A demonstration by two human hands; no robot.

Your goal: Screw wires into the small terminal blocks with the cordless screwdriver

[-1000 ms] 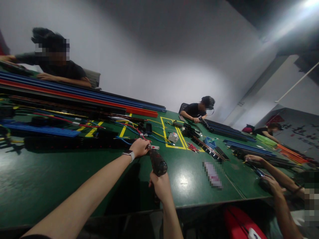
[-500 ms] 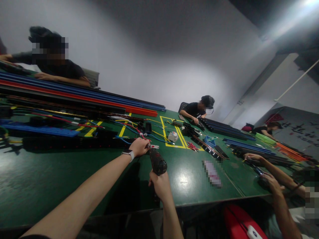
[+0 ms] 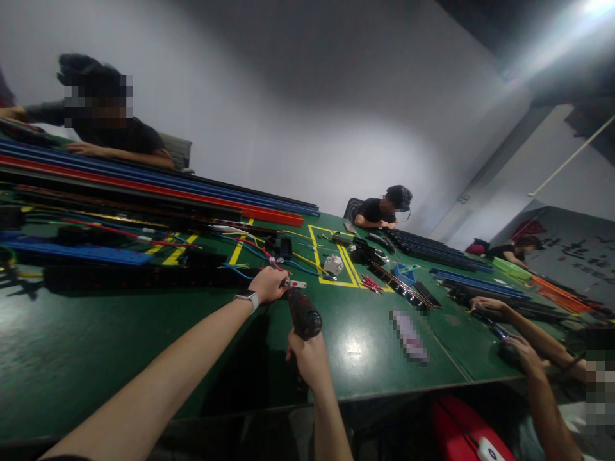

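My right hand (image 3: 310,358) is wrapped round the grip of a dark cordless drill (image 3: 305,314), whose nose points away from me. Just beyond that nose, my left hand (image 3: 268,285), with a pale watch on the wrist, has its fingers closed; what they hold is hidden. A small white-and-red piece (image 3: 298,284) shows right beside those fingertips. The long black bar (image 3: 144,280) reaches from the left up to my left hand. Red, blue and yellow wires (image 3: 262,246) lie just behind it.
A whitish block (image 3: 333,264) and red-handled tools (image 3: 372,283) lie on the green table (image 3: 355,378). Blue and orange strips (image 3: 269,212) run along the back left. At right, a co-worker's hands (image 3: 516,349) hold a power tool. Other people sit across the table.
My hands and the drill stay almost where they were. The person across the table at centre right has drawn a hand back closer to the body.
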